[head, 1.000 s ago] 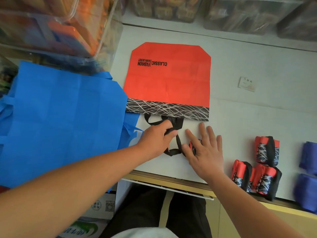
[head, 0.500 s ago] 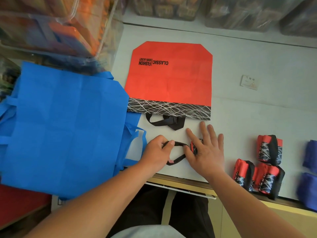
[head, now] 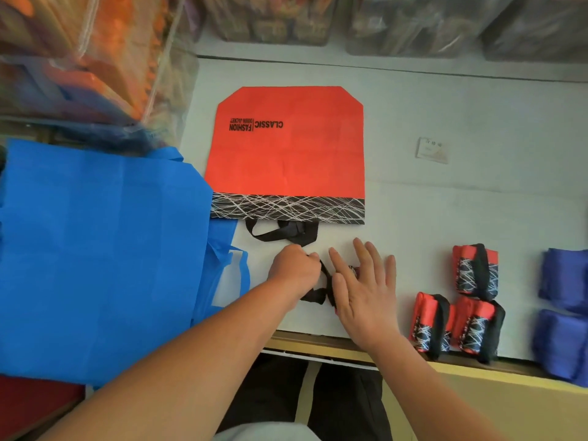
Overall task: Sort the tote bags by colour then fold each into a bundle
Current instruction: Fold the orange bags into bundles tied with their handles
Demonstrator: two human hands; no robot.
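Observation:
A flat red tote bag (head: 288,154) with a black-and-white band and black handles lies on the white table (head: 461,202). Near the front edge my right hand (head: 362,291) presses flat, fingers straight, on a small red folded bundle (head: 353,271) that it mostly hides. My left hand (head: 294,270) grips the bundle's black strap (head: 318,292), which runs across to the right hand. Three finished red bundles (head: 458,316) stand at the right. Two dark blue bundles (head: 563,313) sit at the far right. Blue tote bags (head: 101,249) lie stacked at the left.
Clear plastic bins with coloured bags (head: 89,58) stand at the back left, and more bins (head: 413,23) line the back wall. A small white card (head: 432,150) lies on the table to the right of the red bag.
My left hand left the flat bag's handles, came back toward me and took the black strap, pulling it beside the bundle. My right hand stayed pressed on the bundle.

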